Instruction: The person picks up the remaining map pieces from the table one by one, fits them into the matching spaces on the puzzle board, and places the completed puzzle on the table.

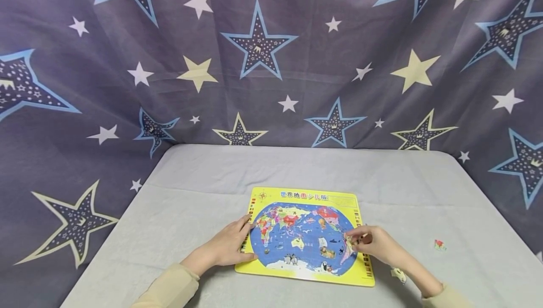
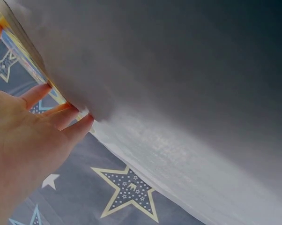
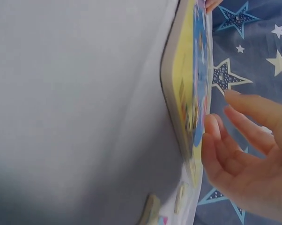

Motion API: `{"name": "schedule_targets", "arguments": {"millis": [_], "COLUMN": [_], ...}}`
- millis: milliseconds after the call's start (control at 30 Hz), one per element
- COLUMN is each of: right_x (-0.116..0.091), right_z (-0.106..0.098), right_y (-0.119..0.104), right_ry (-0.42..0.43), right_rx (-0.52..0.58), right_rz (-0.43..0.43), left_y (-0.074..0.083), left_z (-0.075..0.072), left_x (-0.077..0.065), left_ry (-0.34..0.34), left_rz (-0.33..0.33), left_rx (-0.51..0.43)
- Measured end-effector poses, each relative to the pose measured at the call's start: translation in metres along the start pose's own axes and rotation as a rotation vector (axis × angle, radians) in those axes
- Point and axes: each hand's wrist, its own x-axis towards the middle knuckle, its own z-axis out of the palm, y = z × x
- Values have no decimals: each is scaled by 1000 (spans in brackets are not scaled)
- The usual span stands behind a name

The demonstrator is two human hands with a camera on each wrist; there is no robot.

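Observation:
A yellow-bordered puzzle board (image 1: pixel 305 279) with a blue world map lies flat on the table. My left hand (image 1: pixel 231 242) rests on its left edge, thumb on the surface; the left wrist view shows nearly straight fingers (image 2: pixel 77 129) touching the rim. At the map's right side, my right hand (image 1: pixel 377 244) bends its thumb and forefinger together over a small greenish puzzle piece (image 1: pixel 350 240), pinching it near the pink land shape. In the right wrist view the other fingers (image 3: pixel 253 105) are raised above the board. The fingertips partly hide the piece.
A small red and green puzzle piece (image 1: pixel 440 244) lies on the grey table cover (image 1: pixel 466 223), right of the board. Another pale piece (image 1: pixel 399 275) lies below the right wrist. Behind the table hangs a star-patterned curtain (image 1: pixel 292 86).

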Motion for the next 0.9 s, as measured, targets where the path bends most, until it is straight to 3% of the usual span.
{"name": "schedule_targets", "arguments": {"millis": [300,533,900], "right_x": [-7,-11,-14], "right_z": [-12,-20,-29], "right_y": [1,6,13], "right_ry": [38,56,87], "right_rx": [-17,-32,-60], "right_rz": [43,14,44], "left_y": [0,1,0], "left_z": [1,0,0], "left_x": [0,0,0], "left_ry": [2,-6,-11], "left_rz": [-2,-4,-5], "left_rx": [-2,-4,-3]}}
